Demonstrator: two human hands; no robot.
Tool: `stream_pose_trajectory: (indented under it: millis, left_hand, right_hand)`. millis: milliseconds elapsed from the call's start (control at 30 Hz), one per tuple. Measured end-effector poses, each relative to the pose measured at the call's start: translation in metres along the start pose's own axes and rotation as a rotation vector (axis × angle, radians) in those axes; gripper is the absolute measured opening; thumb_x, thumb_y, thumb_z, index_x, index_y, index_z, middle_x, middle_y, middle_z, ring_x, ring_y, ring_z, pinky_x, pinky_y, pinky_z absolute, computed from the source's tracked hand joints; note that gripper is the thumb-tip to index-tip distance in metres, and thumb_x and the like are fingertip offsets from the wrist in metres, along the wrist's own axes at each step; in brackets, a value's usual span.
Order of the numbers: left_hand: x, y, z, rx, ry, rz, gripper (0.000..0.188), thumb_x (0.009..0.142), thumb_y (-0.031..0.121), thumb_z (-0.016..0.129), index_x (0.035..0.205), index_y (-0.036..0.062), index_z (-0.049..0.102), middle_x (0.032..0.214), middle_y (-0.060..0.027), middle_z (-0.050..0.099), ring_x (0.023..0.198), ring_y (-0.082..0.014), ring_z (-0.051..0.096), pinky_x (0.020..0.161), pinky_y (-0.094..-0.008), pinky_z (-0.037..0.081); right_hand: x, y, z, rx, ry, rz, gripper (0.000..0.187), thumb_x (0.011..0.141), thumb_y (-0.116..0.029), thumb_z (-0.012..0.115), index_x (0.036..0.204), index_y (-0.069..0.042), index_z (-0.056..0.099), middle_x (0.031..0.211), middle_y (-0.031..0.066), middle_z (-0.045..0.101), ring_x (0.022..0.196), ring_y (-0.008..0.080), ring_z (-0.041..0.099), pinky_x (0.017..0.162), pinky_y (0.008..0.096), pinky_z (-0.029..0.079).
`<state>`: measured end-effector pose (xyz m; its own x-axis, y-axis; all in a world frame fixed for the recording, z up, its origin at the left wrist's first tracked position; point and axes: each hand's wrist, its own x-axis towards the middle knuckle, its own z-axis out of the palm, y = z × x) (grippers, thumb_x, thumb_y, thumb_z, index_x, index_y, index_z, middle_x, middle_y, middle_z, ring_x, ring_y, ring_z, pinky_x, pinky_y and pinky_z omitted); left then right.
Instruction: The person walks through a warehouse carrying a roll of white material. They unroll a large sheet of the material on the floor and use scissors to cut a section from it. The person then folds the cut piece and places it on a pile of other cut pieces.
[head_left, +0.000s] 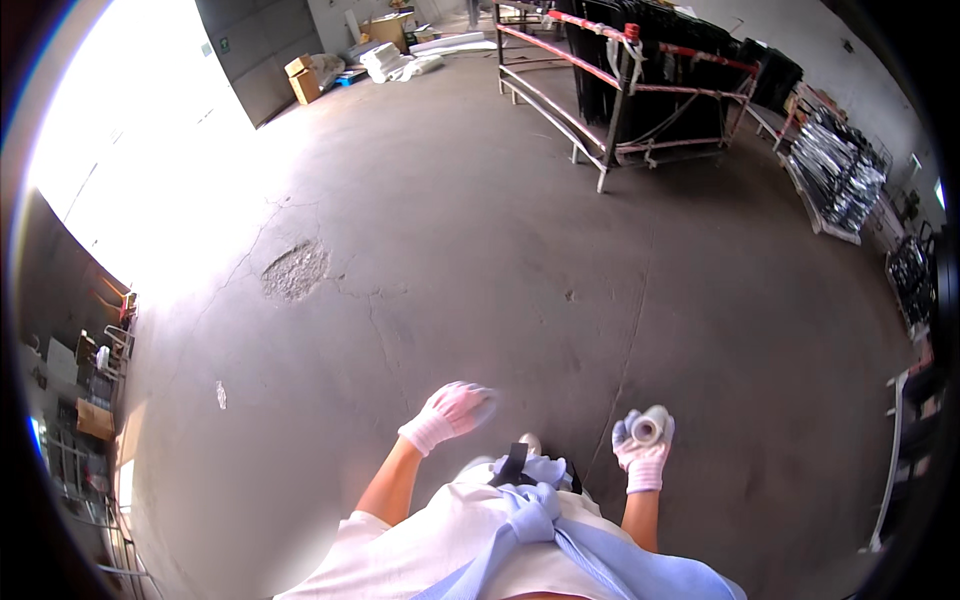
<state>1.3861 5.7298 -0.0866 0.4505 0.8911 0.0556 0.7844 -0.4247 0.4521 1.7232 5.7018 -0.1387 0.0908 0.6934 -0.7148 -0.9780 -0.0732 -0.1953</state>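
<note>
My right hand (pixel 641 458), in a pale pink glove with greyish fingers, is closed around a whitish roll (pixel 648 428) with a hollow core. The roll's round end faces up toward me, and its material is hard to make out. On the other side, my left hand (pixel 449 412) hangs in the air in front of my body, in a matching glove. Its fingers are bent inward and smeared by motion, so whether they hold anything is unclear. Both hands are over the grey concrete floor (pixel 480 280), well apart from each other.
Ahead on the right stands a red-and-white metal rack (pixel 600 120) with black goods. Wrapped bundles (pixel 838 170) lie on a pallet farther right. The floor has a broken patch (pixel 296 270) and a scrap of clear plastic (pixel 221 395). Cardboard boxes (pixel 303 80) sit by the bright doorway.
</note>
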Motion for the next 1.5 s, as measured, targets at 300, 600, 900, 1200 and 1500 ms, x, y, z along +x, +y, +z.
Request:
stream_pose_trajectory:
  millis: [300, 600, 900, 1200, 1500]
  left_hand:
    - [0.066, -0.142, -0.005, -0.209, 0.060, -0.675, 0.029, 0.082, 0.030, 0.046, 0.097, 0.0110, 0.062, 0.093, -0.0111, 0.062, 0.087, -0.0294, 0.057, 0.076, -0.0353, 0.045]
    - [0.244, -0.345, -0.085, -0.084, 0.397, -0.718, 0.019, 0.079, 0.023, 0.053, 0.088, 0.0083, 0.062, 0.082, -0.0135, 0.062, 0.078, -0.0302, 0.058, 0.070, -0.0375, 0.047]
    - [0.565, -0.409, -0.179, -0.125, 0.128, -0.007, 0.018, 0.075, 0.019, 0.057, 0.087, 0.0067, 0.062, 0.088, -0.0103, 0.063, 0.086, -0.0279, 0.057, 0.079, -0.0361, 0.045]
    - [0.701, -0.605, -0.185, 0.109, -0.242, -0.466, 0.024, 0.080, 0.026, 0.048, 0.093, 0.0121, 0.062, 0.085, -0.0105, 0.061, 0.084, -0.0283, 0.057, 0.076, -0.0383, 0.046]
    - [0.812, -0.711, -0.260, -0.236, 0.022, -0.979, 0.025, 0.081, 0.029, 0.047, 0.094, 0.0152, 0.062, 0.091, -0.0096, 0.062, 0.087, -0.0289, 0.057, 0.074, -0.0369, 0.046]
  right_hand:
    - [0.160, 0.089, 0.274, -0.274, -0.300, 0.522, 0.053, 0.069, -0.043, 0.067, 0.103, -0.007, 0.049, 0.093, 0.0133, 0.056, 0.088, 0.0303, 0.056, 0.077, 0.0497, 0.046]
    - [0.317, 0.147, 0.440, -0.382, -0.053, 0.491, 0.046, 0.071, -0.049, 0.060, 0.101, -0.014, 0.052, 0.091, 0.0100, 0.058, 0.084, 0.0292, 0.058, 0.075, 0.0517, 0.045]
    - [0.459, 0.132, 0.574, -0.084, -0.004, 0.304, 0.044, 0.076, -0.053, 0.051, 0.097, -0.015, 0.053, 0.086, 0.0091, 0.058, 0.077, 0.0273, 0.059, 0.071, 0.0480, 0.046]
    - [0.663, 0.126, 0.771, -0.022, 0.036, 0.187, 0.045, 0.071, -0.058, 0.054, 0.082, -0.014, 0.060, 0.076, 0.0051, 0.061, 0.069, 0.0231, 0.060, 0.067, 0.0434, 0.046]
    - [0.805, 0.219, 1.012, -0.426, -0.423, 0.736, 0.067, 0.070, -0.061, 0.055, 0.095, 0.002, 0.054, 0.066, 0.0098, 0.060, 0.056, 0.0225, 0.057, 0.058, 0.0344, 0.046]
